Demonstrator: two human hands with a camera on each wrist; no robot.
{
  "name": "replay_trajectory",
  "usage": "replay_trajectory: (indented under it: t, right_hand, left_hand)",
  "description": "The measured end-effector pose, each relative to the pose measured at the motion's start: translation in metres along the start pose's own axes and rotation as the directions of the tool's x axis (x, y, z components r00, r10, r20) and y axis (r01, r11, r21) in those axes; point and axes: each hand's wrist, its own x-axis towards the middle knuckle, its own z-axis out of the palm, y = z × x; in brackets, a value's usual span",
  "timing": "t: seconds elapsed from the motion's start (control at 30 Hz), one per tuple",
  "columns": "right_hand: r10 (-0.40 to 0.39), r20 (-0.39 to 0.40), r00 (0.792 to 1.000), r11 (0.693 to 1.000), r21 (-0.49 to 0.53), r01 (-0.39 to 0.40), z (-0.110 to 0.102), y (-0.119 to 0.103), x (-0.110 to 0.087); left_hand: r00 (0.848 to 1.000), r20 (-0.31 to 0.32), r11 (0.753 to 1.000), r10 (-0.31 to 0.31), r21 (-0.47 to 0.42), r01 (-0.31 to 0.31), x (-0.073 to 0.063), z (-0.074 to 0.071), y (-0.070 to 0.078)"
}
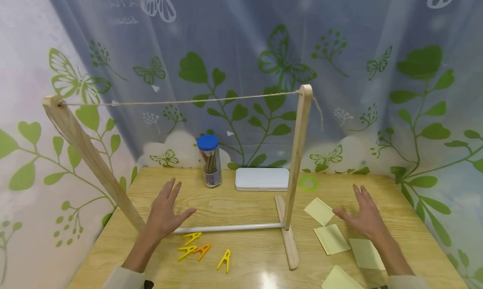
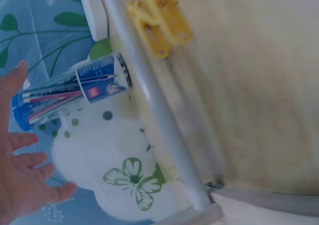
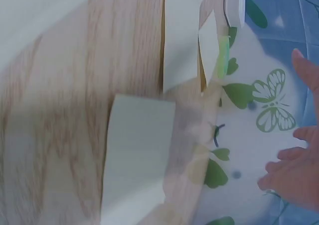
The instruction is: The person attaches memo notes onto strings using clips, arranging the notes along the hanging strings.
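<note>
My left hand [image 1: 164,211] is held over the table by the left post, fingers spread and holding nothing. Before it a string [image 1: 181,101] runs between the tops of two wooden posts [image 1: 298,155], joined low down by a white rod [image 1: 234,228]. Several clothespins, yellow [image 1: 225,260] and orange [image 1: 202,251], lie in front of the rod. On the right, my right hand [image 1: 364,215] hovers with spread fingers, also holding nothing. Several pale yellow paper squares [image 1: 331,238] lie about it; one paper [image 3: 139,155] shows large in the right wrist view.
At the back of the table [image 1: 241,205] stands a clear jar [image 1: 210,163] of pencils with a blue lid. Beside it lie a white case [image 1: 261,179] and a green ring of tape [image 1: 308,176]. A patterned curtain [image 1: 234,42] hangs behind.
</note>
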Motion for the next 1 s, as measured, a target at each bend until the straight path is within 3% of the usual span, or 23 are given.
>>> replay_trajectory:
  t: [0.13,0.3,0.57,0.87,1.0]
  right_hand:
    - [0.029,0.070,0.997,0.999,0.042,-0.032,0.006,-0.001,0.005]
    - [0.038,0.088,0.995,0.998,0.045,-0.042,0.015,-0.004,0.011]
    - [0.093,0.134,0.987,0.993,0.061,-0.101,0.024,0.001,0.023]
    - [0.127,0.140,0.982,0.987,0.084,-0.140,0.035,0.009,0.033]
    - [0.163,0.153,0.975,0.981,0.083,-0.177,0.040,0.009,0.037]
  left_hand:
    - [0.999,0.036,0.995,-0.013,-0.098,0.016,-0.016,0.004,0.002]
    - [0.994,0.091,0.986,-0.067,-0.149,0.080,-0.031,0.011,0.004]
    - [0.953,0.236,0.953,-0.191,-0.188,0.238,-0.051,0.018,0.012]
    - [0.944,0.266,0.965,-0.195,-0.119,0.232,-0.058,0.031,0.009]
    - [0.948,0.278,0.974,-0.158,-0.112,0.195,-0.059,0.036,0.008]
